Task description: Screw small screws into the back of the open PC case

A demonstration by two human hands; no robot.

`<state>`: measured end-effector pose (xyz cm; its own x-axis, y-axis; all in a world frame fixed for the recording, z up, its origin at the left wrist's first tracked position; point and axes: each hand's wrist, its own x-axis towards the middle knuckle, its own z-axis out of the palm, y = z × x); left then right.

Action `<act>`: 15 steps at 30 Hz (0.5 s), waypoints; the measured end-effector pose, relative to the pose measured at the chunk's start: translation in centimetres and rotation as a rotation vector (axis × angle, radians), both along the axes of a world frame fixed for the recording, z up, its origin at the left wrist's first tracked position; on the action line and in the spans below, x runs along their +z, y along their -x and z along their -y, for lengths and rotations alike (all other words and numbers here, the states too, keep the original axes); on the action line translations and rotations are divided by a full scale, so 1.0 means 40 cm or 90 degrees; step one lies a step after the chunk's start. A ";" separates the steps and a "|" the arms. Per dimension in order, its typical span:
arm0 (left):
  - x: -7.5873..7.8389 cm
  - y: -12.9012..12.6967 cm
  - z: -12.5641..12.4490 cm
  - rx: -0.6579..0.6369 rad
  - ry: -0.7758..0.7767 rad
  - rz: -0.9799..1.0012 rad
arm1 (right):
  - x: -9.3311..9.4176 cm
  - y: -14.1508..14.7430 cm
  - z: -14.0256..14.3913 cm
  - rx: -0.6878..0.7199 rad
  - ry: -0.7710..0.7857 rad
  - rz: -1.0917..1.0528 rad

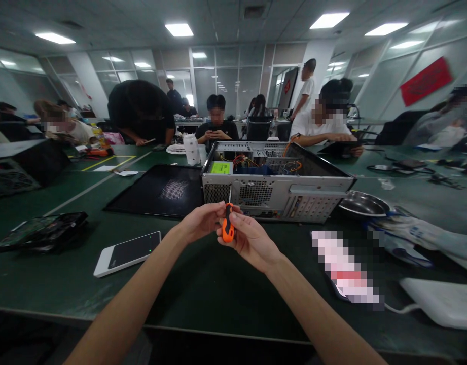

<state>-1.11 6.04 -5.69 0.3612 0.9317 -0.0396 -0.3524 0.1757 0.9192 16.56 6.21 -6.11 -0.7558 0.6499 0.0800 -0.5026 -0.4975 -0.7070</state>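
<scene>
An orange and black screwdriver [227,226] stands upright between both hands, its thin shaft pointing up in front of an open computer case [273,187]. My right hand [250,240] grips the orange handle from the right. My left hand [203,219] pinches the top of the handle from the left. The case lies on the green table [203,289] just beyond the hands, its rear panel facing me and cables visible inside.
A black side panel [160,190] lies left of the case. A white phone [127,252] and a dark circuit board [39,231] sit at the near left. A metal bowl [364,204] and a white device [442,301] are at right. Several people sit across the table.
</scene>
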 end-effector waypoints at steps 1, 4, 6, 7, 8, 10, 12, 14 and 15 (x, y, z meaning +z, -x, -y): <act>0.001 -0.003 -0.001 0.000 -0.013 0.000 | 0.000 -0.001 0.000 0.000 0.000 0.001; 0.005 -0.012 -0.001 0.016 -0.037 -0.020 | -0.003 -0.003 -0.001 -0.004 0.003 0.003; 0.007 -0.014 0.001 0.037 -0.044 -0.033 | -0.006 -0.003 0.000 -0.014 0.005 0.005; 0.008 -0.015 0.001 0.045 -0.048 -0.036 | -0.006 -0.003 0.000 -0.022 0.005 0.007; 0.009 -0.016 0.002 0.052 -0.052 -0.035 | -0.007 -0.004 0.001 -0.030 0.004 0.008; 0.008 -0.017 0.002 0.056 -0.059 -0.024 | -0.006 -0.005 0.000 -0.044 0.003 0.007; 0.007 -0.020 0.001 0.059 -0.062 -0.014 | -0.006 -0.006 -0.002 -0.050 0.005 0.004; 0.007 -0.025 0.001 0.066 -0.063 -0.004 | -0.007 -0.007 -0.004 -0.046 0.006 0.002; 0.007 -0.028 0.001 0.073 -0.062 0.003 | -0.008 -0.007 -0.006 -0.042 0.006 -0.001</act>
